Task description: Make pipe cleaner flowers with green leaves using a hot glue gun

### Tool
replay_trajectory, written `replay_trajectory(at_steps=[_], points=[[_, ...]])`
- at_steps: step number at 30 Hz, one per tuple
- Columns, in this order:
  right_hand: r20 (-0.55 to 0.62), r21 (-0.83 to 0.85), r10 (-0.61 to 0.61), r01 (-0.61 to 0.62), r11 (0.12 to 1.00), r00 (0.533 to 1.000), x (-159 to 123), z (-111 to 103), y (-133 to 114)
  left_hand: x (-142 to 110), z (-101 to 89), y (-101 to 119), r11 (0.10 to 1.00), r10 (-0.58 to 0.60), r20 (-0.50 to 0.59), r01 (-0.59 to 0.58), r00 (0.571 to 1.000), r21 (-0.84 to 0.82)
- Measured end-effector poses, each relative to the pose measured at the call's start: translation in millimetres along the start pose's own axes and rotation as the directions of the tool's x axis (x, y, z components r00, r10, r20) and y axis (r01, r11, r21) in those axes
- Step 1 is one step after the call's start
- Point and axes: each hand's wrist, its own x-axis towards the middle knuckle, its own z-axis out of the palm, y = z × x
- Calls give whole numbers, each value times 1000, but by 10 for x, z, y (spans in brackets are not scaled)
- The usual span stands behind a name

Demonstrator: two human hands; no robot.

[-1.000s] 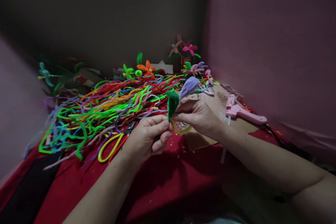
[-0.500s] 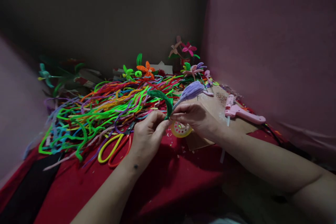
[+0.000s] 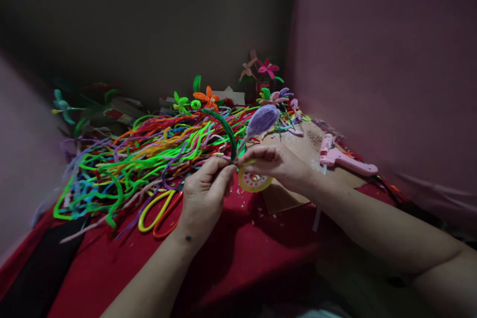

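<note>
My left hand (image 3: 206,191) is closed, thumb and forefinger pinching the base of a pipe-cleaner flower stem. From that pinch a curved dark green leaf (image 3: 225,126) and a fuzzy purple bud (image 3: 263,121) on a pale stalk rise side by side. My right hand (image 3: 278,164) is closed too, its fingertips against the same joint from the right. Under its fingers hangs a yellow-rimmed roll of tape (image 3: 255,185) with a dotted white core. The tape strip itself is mostly hidden by the fingers.
Many coloured pipe cleaners (image 3: 149,151) are heaped on the left. Scissors (image 3: 156,211) with yellow and red handles lie in front of them. A pink glue gun (image 3: 348,160) rests on cardboard (image 3: 290,198) at right. Finished flowers (image 3: 208,98) stand behind, near the walls.
The leaf and purple bud have turned and shifted left, the bud now more upright. Both hands moved slightly left, and the tape roll rose a little with the right hand.
</note>
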Motion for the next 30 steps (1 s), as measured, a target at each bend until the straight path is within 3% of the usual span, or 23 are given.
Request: replay_trajectory(at_steps=[3, 6, 9, 11, 14, 19, 22, 27, 30], points=[[26, 120, 101, -103, 987, 995, -8, 27, 28, 21, -20, -15, 998, 46, -22, -46, 999, 33], [17, 183, 148, -149, 972, 989, -8, 49, 58, 45, -60, -63, 966, 194, -51, -182, 980, 183], [-29, 280, 173, -158, 947, 984, -3, 64, 83, 76, -110, -122, 866, 387, -41, -348, 921, 359], [5, 320, 220, -210, 924, 975, -8, 74, 83, 96, -136, -155, 779, 497, -3, -445, 868, 442], [13, 325, 266, -256, 910, 964, -29, 93, 57, 117, -155, -187, 657, 604, 63, -541, 794, 525], [59, 331, 324, -325, 886, 944, -44, 119, 44, 117, -168, -192, 640, 597, 45, -509, 801, 575], [71, 324, 304, -310, 894, 950, -37, 135, 83, 111, -172, -186, 590, 625, 63, -523, 778, 615], [-9, 259, 184, -176, 950, 983, -32, 199, 187, 100, -154, -170, 413, 665, 141, -518, 733, 749], [13, 281, 195, -191, 941, 981, -32, 254, 212, 84, -144, -144, 281, 668, 223, -518, 710, 808]])
